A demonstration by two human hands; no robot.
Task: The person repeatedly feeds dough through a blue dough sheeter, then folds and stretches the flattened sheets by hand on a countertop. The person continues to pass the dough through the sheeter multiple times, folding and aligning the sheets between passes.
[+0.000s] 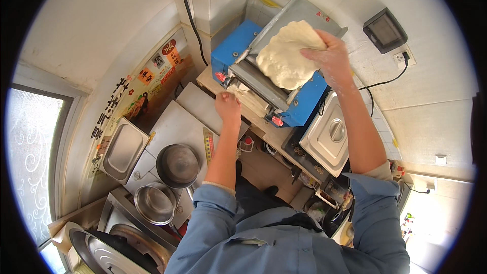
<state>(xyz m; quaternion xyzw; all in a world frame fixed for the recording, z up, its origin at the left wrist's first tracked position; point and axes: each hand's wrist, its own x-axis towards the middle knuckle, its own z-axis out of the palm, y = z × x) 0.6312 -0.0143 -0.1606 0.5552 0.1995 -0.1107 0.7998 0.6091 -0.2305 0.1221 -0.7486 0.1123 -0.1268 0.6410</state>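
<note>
A flat, uneven sheet of dough (pixel 287 59) hangs from my right hand (pixel 331 57), its edge pinched between thumb and fingers. The sheet lies over the metal chute and rollers of a blue dough sheeter (pixel 236 43). My left hand (pixel 228 105) is curled near the machine's front left corner, beside a red knob (pixel 220 76); whether anything is inside it cannot be seen. More pale dough (pixel 249 99) shows beneath the rollers, at the front of the machine. A second red knob (pixel 277 121) sits at the front right.
Right of the machine, a lidded steel pan (pixel 328 131) stands by a black cooktop (pixel 300 152). Two saucepans (pixel 178 165) and an empty steel tray (pixel 125 150) are at the left. A black cable (pixel 384 82) runs from a wall socket toward the machine.
</note>
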